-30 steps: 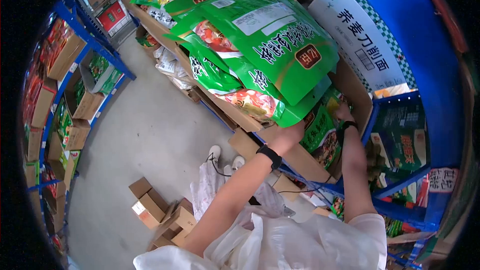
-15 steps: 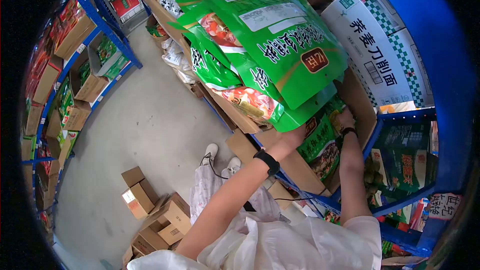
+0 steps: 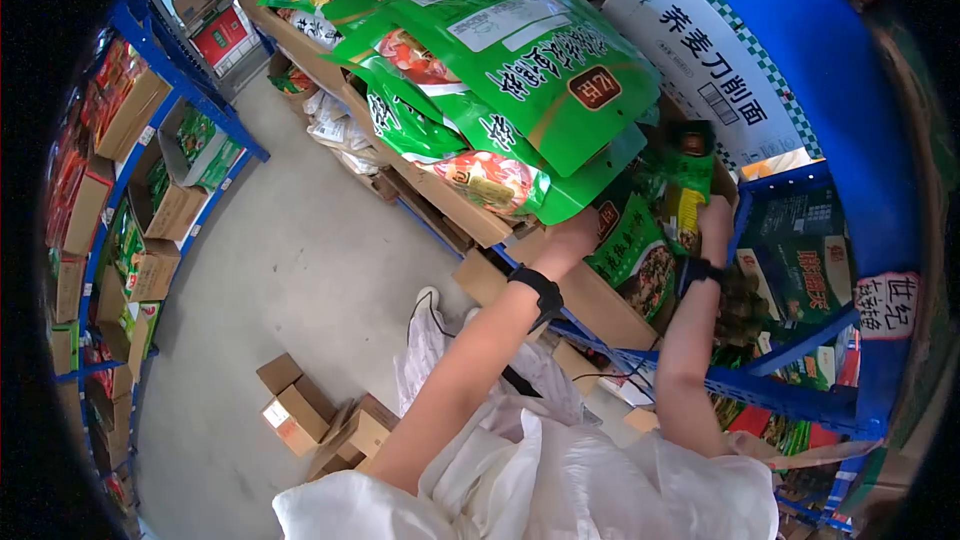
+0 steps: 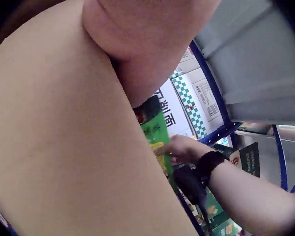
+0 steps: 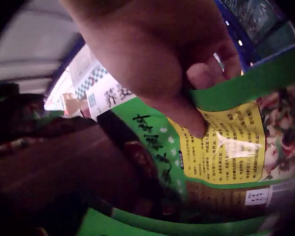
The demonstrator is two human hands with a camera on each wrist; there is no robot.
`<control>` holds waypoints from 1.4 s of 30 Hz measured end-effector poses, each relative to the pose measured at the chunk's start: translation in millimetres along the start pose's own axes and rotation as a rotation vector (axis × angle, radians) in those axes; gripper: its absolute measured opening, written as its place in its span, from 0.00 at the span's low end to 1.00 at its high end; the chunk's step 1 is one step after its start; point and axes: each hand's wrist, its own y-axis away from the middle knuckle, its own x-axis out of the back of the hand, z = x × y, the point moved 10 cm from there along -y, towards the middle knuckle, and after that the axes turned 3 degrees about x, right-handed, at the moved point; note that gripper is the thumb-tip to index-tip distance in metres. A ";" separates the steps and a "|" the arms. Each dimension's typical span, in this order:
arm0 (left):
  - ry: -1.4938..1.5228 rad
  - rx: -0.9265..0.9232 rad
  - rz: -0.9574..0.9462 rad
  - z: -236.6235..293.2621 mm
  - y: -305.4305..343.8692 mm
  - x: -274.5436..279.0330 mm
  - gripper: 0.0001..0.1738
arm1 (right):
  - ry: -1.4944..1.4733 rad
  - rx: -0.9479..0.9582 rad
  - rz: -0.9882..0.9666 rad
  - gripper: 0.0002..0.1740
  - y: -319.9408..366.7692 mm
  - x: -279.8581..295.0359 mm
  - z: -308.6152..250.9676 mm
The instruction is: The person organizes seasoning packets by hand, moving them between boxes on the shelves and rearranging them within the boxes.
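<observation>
My right hand (image 3: pixel 715 225) pinches the edge of a green food packet (image 3: pixel 690 175) and holds it upright at the right end of a cardboard box (image 3: pixel 620 310). In the right wrist view the thumb (image 5: pixel 191 120) presses on its yellow text label (image 5: pixel 223 147). My left hand (image 3: pixel 575 240) is at the box's front, under the lower edge of a leaning stack of large green packets (image 3: pixel 560 110); its fingers are hidden there. Between the hands another green packet (image 3: pixel 635 250) lies face up in the box.
Behind the box stands a white carton (image 3: pixel 690 60) with a green checked border. A blue shelf post (image 3: pixel 840 50) rises at the right, with dark green cartons (image 3: pixel 800 270) on a lower level. Open cardboard boxes (image 3: pixel 300 410) lie on the floor; another stocked shelf (image 3: pixel 150 180) runs along the left.
My right hand has lifted the packet from down in the box to upright and moved slightly right. My left hand stays at the stack's lower edge.
</observation>
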 end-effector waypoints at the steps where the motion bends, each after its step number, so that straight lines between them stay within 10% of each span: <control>1: -0.002 0.007 -0.068 4.5 5.7 8.3 0.11 | -0.026 -0.007 0.073 0.11 19.9 28.1 -7.5; 4: 0.137 -0.022 -0.098 4.9 3.0 15.4 0.16 | -0.065 -0.016 0.323 0.10 100.5 109.1 -37.7; 9: 0.568 -0.112 0.341 -3.0 10.4 63.0 0.26 | -0.086 0.161 -0.177 0.12 183.6 64.0 -63.6; 13: 0.837 -0.198 0.235 4.7 7.7 71.9 0.27 | -0.354 0.333 -0.363 0.19 214.2 11.5 -83.2; 17: 0.270 -0.146 -0.152 5.2 -0.8 24.0 0.29 | -0.364 0.376 -0.495 0.18 207.2 1.6 -85.8; 28: 0.194 -0.273 0.298 -2.0 1.7 27.5 0.20 | -0.396 0.423 -0.667 0.19 192.6 -45.9 -100.3; 31: 0.144 -0.186 0.026 1.6 -3.8 15.0 0.16 | -0.671 0.224 -0.921 0.35 176.9 -29.9 -100.4; 40: 0.170 -0.240 0.480 -2.1 0.6 7.7 0.14 | -0.215 0.299 -0.222 0.29 -58.0 -61.1 -66.4; 42: 0.355 -0.204 0.420 -12.2 -14.6 -19.5 0.13 | -0.351 0.156 -0.347 0.31 -66.1 -87.9 -53.9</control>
